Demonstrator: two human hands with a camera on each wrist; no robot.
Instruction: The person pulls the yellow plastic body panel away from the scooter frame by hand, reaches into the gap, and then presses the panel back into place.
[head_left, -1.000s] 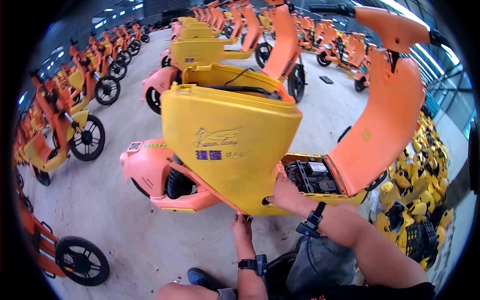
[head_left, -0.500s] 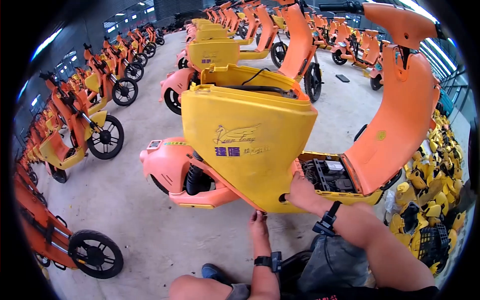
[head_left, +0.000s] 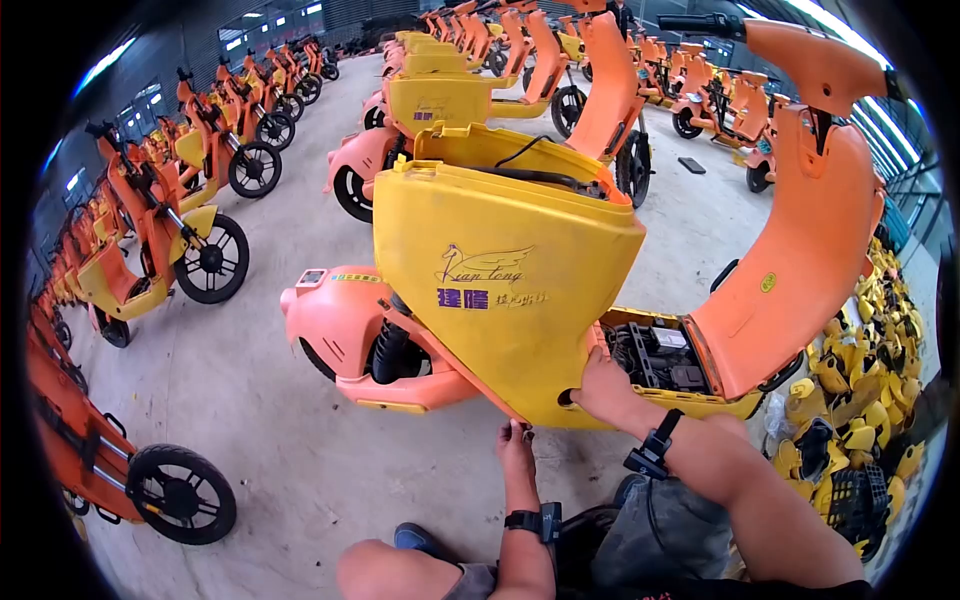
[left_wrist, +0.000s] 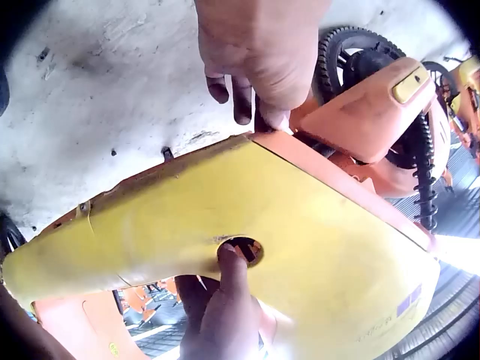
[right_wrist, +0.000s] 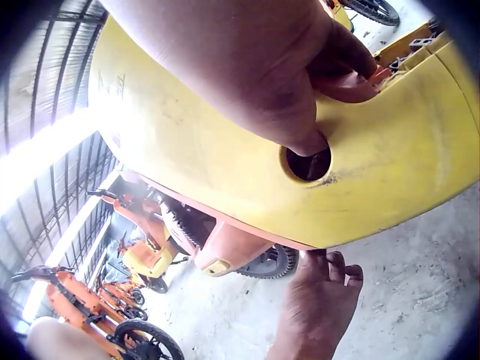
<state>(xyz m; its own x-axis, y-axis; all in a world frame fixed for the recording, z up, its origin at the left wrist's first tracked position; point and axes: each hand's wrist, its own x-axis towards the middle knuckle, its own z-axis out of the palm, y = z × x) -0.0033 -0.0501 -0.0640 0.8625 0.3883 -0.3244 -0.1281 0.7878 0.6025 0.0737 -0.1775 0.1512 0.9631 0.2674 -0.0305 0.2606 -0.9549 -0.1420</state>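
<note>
A yellow side panel [head_left: 505, 260] with a printed logo covers the middle of an orange scooter. The right hand [head_left: 605, 387] grips the panel's narrow part: its thumb sits at a round hole [left_wrist: 251, 252] and its other fingers reach over the upper edge, partly hidden. Below, at the bottom corner where the yellow meets an orange strip [left_wrist: 330, 176], the left hand [head_left: 516, 447] pinches the edge with thumb and forefinger. Its remaining fingers [left_wrist: 241, 97] hang bent beside the corner. Whether the left fingertips hold anything small is not visible.
An open compartment [head_left: 660, 352] with wiring and black parts lies right of the panel. Rows of scooters stand behind and at left, one wheel [head_left: 182, 495] near the lower left. Yellow parts [head_left: 850, 400] are heaped at right. A dark flat object [head_left: 691, 165] lies on the floor.
The head view has shifted, so the scooter and hands appear farther right than a second ago. Both hands keep the same places on the panel.
</note>
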